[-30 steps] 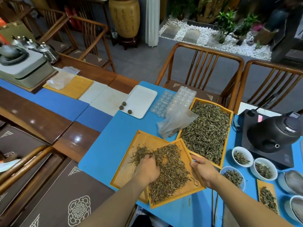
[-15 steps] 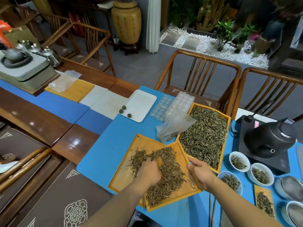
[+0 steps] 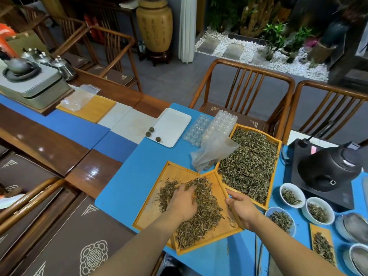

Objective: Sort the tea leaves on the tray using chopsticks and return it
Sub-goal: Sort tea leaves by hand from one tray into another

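My left hand (image 3: 182, 202) lies fingers-down, loosely spread, in the tea leaves (image 3: 201, 212) on the near wooden tray (image 3: 219, 235). My right hand (image 3: 242, 211) pinches its right rim. No chopsticks visible in either hand.

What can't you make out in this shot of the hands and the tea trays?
All in the head view:
- Left hand: fingertips buried in the tea leaves, so any chopsticks there are hidden.
- Right hand: it grips the tray edge; its palm side is turned away.
- Under tray: partly covered by the upper tray.
- Strainers: cut off by the right edge.
- Jar writing: too small.
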